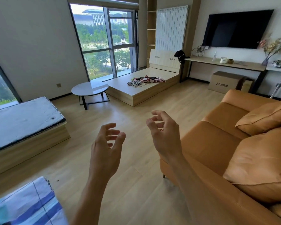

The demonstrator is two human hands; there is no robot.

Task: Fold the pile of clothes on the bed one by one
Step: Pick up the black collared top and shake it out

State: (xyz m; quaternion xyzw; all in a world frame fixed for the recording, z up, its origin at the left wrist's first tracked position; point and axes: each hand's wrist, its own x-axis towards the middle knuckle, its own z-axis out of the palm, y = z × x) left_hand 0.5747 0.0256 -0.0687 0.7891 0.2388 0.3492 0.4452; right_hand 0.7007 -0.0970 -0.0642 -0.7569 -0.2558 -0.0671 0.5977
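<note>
Both bare hands, left hand (106, 142) and right hand (165, 132), hang loosely curled and hold nothing above the pale wooden floor (133, 184), well apart from the small multicoloured pile of clothes (146, 80) lying on the bare light-wood platform bed (136, 95) by the window (104, 41).

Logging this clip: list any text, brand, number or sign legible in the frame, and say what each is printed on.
"XR": dark stylised letters on the front of the cardboard box on the floor by the desk.
Characters right of that logo, same box: too blurred to read.
Bottle on the desk: any label is too small to read.
Building seen through the window: small red marks, not legible.
</note>
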